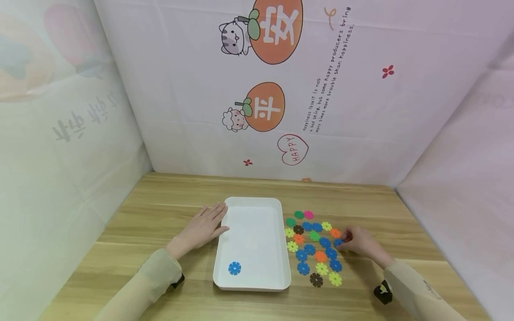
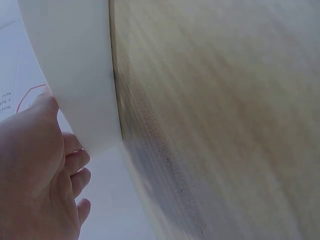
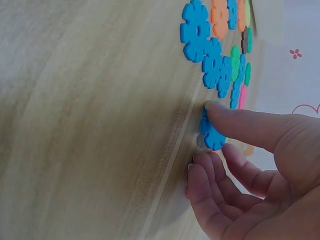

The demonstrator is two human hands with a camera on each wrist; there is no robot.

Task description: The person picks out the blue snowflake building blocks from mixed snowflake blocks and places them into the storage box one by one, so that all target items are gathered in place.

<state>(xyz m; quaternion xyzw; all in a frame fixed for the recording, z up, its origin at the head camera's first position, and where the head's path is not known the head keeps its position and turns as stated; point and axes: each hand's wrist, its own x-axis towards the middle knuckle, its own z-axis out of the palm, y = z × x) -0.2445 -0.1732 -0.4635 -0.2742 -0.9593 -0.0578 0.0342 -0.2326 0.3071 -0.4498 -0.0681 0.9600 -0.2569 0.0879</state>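
- Blue notched disc (image 3: 214, 134), one: at the outer right edge of the spread, between your right thumb and index finger; whether it is clear of the wood, you cannot tell.
- Handling, by judgement: light, thin, stiff plastic, not fragile, perhaps slippery on its flat face. Take it by opposite edges, where the notches give your fingertips purchase.
- Right hand (image 1: 359, 240), yours: a narrow pinch on that disc, the other fingers curled below.
- Orange disc (image 1: 335, 233): just beside the pinched piece, on its far side.
- Loose discs, assorted: blue, yellow, green, orange, brown and one pink disc (image 1: 308, 215), mostly flat, some touching or overlapping.
- White tray (image 1: 253, 236), shallow, left of the spread; near its front left corner lies a single blue piece (image 1: 234, 268).
- Left hand (image 1: 205, 226), yours: fingers extended, resting on the tray's left rim.
- Wood-grain table (image 1: 168, 196), beneath all; printed sheet (image 1: 188, 111) behind.
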